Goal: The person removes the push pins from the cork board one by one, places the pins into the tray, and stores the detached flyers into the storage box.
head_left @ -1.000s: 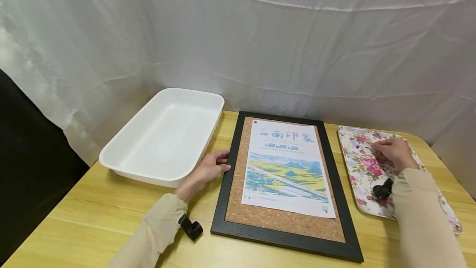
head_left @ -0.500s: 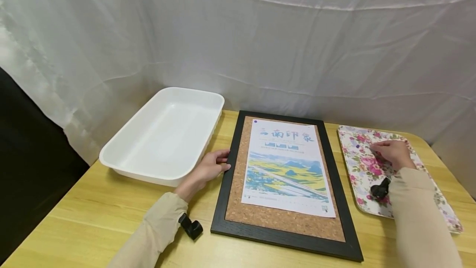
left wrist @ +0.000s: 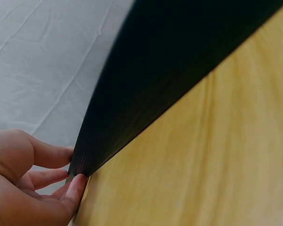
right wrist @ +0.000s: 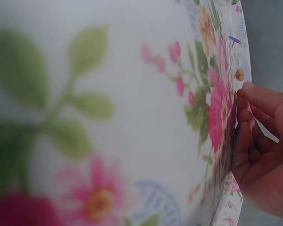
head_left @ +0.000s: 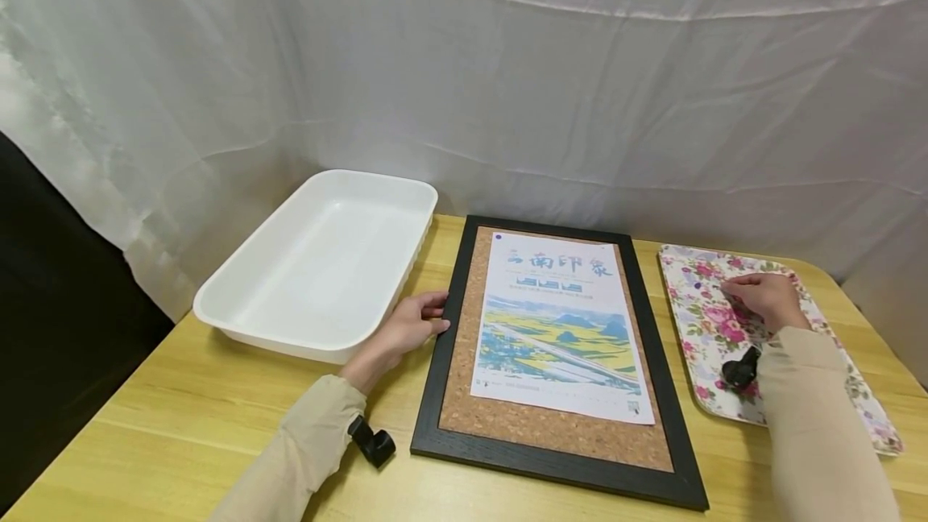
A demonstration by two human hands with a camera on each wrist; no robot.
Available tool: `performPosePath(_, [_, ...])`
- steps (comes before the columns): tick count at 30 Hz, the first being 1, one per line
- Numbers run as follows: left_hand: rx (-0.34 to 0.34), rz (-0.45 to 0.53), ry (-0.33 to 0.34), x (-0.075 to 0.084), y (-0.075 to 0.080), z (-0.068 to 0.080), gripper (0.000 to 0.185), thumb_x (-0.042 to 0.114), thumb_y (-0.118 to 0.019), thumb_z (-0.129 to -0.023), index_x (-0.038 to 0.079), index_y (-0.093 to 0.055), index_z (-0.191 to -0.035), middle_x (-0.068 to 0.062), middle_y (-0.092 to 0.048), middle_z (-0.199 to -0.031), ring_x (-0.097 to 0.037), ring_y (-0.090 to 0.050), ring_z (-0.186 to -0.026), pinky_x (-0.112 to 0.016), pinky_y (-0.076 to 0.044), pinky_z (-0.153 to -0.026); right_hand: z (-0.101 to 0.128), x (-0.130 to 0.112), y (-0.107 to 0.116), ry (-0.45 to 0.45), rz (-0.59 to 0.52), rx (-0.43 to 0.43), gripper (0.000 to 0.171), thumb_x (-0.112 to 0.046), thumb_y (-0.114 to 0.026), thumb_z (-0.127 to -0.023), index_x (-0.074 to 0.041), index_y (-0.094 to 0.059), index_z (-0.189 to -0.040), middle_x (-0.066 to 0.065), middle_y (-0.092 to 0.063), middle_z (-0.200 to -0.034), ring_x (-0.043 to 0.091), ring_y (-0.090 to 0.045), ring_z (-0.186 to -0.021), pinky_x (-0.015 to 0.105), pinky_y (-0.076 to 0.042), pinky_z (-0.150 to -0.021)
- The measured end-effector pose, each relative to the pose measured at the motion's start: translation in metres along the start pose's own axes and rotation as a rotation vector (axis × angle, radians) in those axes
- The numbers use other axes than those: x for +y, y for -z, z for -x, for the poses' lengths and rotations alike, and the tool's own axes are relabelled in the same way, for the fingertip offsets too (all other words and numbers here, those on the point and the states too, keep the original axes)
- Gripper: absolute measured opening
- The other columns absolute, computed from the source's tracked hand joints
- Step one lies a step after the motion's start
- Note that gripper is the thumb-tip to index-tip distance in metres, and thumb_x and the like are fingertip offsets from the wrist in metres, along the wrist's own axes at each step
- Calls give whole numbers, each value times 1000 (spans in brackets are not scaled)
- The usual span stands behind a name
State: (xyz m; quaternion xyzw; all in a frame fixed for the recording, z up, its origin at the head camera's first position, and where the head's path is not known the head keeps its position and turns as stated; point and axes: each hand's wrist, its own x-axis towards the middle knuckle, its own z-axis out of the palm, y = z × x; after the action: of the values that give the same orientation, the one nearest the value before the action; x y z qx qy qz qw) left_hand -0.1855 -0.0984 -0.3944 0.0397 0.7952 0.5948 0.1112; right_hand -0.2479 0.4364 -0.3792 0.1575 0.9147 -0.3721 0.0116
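Observation:
My left hand (head_left: 409,327) rests its fingertips against the left edge of a black-framed cork board (head_left: 464,417). Up close in the left wrist view, thumb and fingers touch the dark side of the frame (left wrist: 127,108), fingers fairly straight. A printed landscape poster (head_left: 554,337) lies on the cork, with a purple thumbtack (head_left: 498,237) at its upper left corner. Over the floral tray (head_left: 714,389) at right, my right hand (head_left: 770,296) pinches a small red thumbtack (right wrist: 240,93) between thumb and index finger. Beside it on the tray are a yellow thumbtack (right wrist: 239,74) and a purple thumbtack (right wrist: 235,40).
A deep white plastic bin (head_left: 312,264) stands left of the board, close to the left forearm. All of it is on a wooden table (head_left: 181,417). A grey-white curtain (head_left: 507,87) hangs behind, along the table's back edge.
Early on, my right hand and wrist shifted very slightly left over the tray, then stayed put. My left hand, the board and the poster have kept their places.

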Motion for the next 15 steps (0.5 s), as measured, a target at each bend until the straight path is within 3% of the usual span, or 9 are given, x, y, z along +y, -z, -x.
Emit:
performPosePath(9, [9, -12, -2, 0, 0, -1, 52, -7, -59, -91, -4, -46, -141, -19, -54, -132, -31, -52, -117, -38, -48, -90, -3, 0, 3, -14, -64, -28, 53, -27, -55, -97, 18, -52, -123, -3, -61, -77, 7, -54, -68, 24, -47, -56])
performPosePath(15, [1, -9, -3, 0, -1, 0, 52, -7, -59, -91, -4, -46, -141, -19, -54, -132, -31, -52, -117, -37, -48, -89, 0, -3, 8, 28, -54, -46, 51, -24, -49, -99, 22, -51, -120, -2, -63, -71, 9, -58, -62, 28, -50, -56])
